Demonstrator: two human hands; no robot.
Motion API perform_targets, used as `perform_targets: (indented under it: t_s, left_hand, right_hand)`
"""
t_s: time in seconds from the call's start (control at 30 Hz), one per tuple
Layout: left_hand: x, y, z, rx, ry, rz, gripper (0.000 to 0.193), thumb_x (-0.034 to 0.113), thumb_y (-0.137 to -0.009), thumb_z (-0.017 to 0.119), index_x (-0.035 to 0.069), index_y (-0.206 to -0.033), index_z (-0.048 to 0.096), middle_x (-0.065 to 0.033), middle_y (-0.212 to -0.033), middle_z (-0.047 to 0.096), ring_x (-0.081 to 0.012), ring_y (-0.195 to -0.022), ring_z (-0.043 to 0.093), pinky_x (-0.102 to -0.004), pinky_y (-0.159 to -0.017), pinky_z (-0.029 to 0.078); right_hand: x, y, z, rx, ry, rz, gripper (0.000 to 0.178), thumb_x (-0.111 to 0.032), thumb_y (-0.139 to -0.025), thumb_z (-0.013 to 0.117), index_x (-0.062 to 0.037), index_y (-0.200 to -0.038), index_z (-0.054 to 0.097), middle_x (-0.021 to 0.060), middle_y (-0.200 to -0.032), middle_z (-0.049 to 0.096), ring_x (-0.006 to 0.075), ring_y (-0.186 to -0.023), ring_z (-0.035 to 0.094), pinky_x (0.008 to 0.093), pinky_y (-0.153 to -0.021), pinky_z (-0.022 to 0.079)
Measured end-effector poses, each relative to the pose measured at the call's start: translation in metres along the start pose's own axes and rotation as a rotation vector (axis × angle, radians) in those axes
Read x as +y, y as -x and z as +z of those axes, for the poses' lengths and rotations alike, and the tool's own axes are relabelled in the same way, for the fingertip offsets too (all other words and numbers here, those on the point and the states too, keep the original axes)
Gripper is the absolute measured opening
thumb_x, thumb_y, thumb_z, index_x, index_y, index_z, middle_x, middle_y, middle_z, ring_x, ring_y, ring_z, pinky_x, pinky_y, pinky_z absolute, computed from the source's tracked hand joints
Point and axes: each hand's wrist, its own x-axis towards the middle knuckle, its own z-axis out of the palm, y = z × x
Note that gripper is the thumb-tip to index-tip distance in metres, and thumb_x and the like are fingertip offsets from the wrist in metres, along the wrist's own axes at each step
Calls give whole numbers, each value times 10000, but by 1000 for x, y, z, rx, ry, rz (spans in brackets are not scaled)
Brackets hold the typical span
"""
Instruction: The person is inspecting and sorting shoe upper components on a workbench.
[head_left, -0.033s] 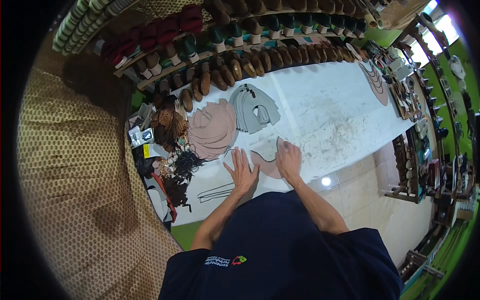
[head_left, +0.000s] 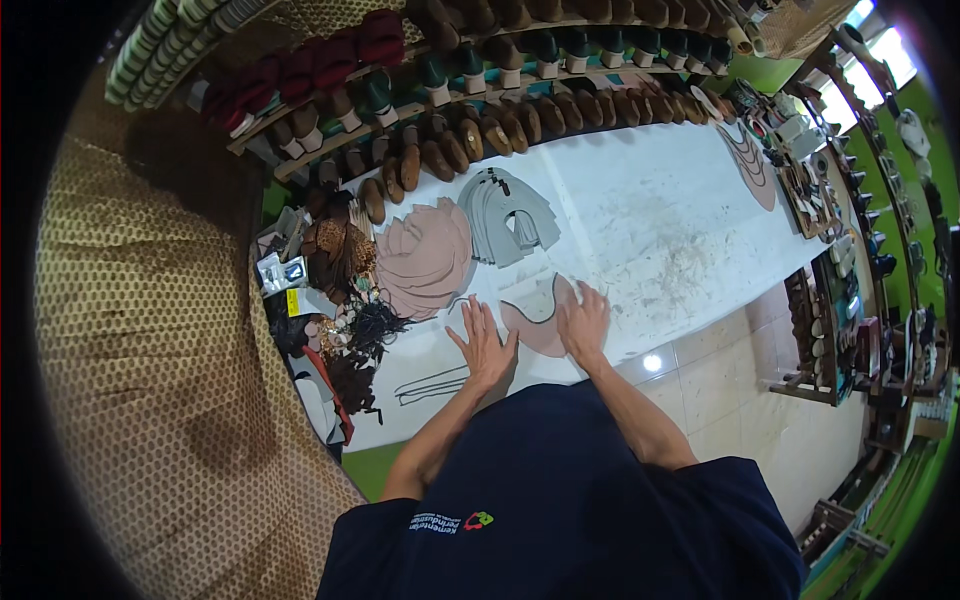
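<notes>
Piece of pink sheet material (head_left: 537, 337), curved like a U with a dark line along its inner edge, lies at the centre of the frame on a white-covered table (head_left: 640, 210). Left hand (head_left: 484, 350) is placed palm down just left of the piece, fingers spread wide and grasping nothing; its thumb reaches the left edge of the piece, though contact there cannot be confirmed. Right hand (head_left: 583, 322) rests over the right arm of the piece, fingers extended and slightly parted, palm down; no grip is visible.

Left of centre, a fanned stack of pink pieces (head_left: 425, 255) adjoins a fanned stack of grey pieces (head_left: 490, 225), both beyond the hands. Thin dark strips (head_left: 430, 387) lie on the table, lower left of the left hand. A tangle of black cords (head_left: 372, 325) sits at the table's left side among assorted small materials. Brown shoe forms (head_left: 552, 115) stand in a row along the far edge, upper middle of the frame. A pink piece with dark curved lines (head_left: 748, 165) lies at upper right.
</notes>
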Motion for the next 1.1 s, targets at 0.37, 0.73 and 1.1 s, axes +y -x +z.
perform_targets:
  t_s: [0.37,0.73,1.1]
  left_hand:
    - [23,18,17,51,184,-83,506,366,-912,745,56,-1305,675,-200,-1760,147,-404,-1638,18,-810,-1169,4]
    - [40,-7,16,198,335,-360,193,360,-832,801,185,-913,809,-80,-1506,511,-327,-1458,335,-598,-1080,250]
    - [202,-29,55,6,526,-213,282,415,-816,790,172,-954,827,-74,-1513,514,-305,-1484,319,-579,-1132,230]
  right_hand:
    - [12,19,-4,-25,-84,178,323,-292,-944,707,-67,-1167,770,139,-1426,621,363,-1375,508,595,-1174,304]
    - [45,5,-29,-3,-294,274,199,-289,-881,770,-107,-941,823,102,-1281,709,339,-1228,608,494,-1062,434]
    - [191,8,-117,103,-376,511,204,-267,-835,784,-92,-930,832,150,-1232,719,375,-1178,622,461,-1008,503]
